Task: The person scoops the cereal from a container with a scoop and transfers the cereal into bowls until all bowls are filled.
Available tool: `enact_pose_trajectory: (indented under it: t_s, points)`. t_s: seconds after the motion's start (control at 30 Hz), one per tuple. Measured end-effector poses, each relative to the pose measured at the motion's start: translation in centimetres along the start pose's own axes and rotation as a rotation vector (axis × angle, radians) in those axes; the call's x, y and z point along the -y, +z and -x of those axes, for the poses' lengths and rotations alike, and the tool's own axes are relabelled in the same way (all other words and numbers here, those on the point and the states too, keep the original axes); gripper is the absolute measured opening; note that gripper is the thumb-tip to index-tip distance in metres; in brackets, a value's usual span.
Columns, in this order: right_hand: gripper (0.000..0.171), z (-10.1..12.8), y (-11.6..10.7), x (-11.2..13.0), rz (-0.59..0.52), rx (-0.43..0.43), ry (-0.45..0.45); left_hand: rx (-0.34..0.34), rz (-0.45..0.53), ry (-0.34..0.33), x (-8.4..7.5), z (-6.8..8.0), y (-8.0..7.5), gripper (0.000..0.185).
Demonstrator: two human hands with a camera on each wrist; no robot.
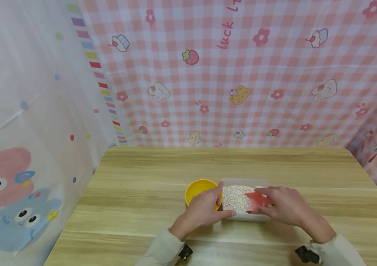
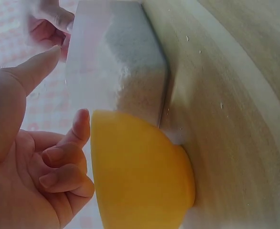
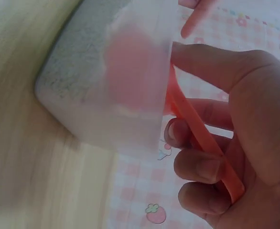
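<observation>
My right hand (image 1: pixel 288 205) grips the handle of a red scoop (image 1: pixel 256 201), its fingers curled round it in the right wrist view. The scoop's head is down in pale oat-like flakes (image 1: pixel 236 199), showing pink through the wall of a translucent rectangular tub (image 3: pixel 130 129). Over the yellow bowl (image 1: pixel 195 190), my left hand (image 1: pixel 203 207) reaches to the tub's left end, thumb and index finger spread apart along it. The other fingers of that hand bend loosely beside the bowl's rim in the left wrist view, holding nothing.
The bowl stands directly left of the tub on a wood-grain table (image 1: pixel 142 192). Some loose flakes lie on the tabletop. Behind the table hangs a pink checked cloth (image 1: pixel 208 81), and a white printed cloth (image 1: pixel 42 92) hangs at the left.
</observation>
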State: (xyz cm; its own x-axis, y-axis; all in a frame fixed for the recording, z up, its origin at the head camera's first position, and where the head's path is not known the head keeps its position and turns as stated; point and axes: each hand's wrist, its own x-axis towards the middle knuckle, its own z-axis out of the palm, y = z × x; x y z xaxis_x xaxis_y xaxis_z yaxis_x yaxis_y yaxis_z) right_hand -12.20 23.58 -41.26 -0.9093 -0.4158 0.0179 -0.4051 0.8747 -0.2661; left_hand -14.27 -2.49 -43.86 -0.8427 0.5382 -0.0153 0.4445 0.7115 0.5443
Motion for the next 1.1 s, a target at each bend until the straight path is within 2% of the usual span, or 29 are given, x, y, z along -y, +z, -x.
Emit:
enact_pose_trajectory:
  t_s: [0.33,0.57,1.1]
  points:
    - [0.058,0.1,0.6,-0.6,-0.063,-0.013,0.010,0.030,-0.011,-0.045,-0.1,-0.1,0.3,0.095]
    - [0.059,0.0,0.8,-0.7,-0.075,-0.013,0.017,0.031,-0.012,-0.031,-0.1,-0.1,0.5,0.095]
    - [0.058,0.0,1.4,-0.9,-0.081,-0.076,-0.004,0.046,-0.006,-0.058,-0.2,-0.3,0.5,0.097]
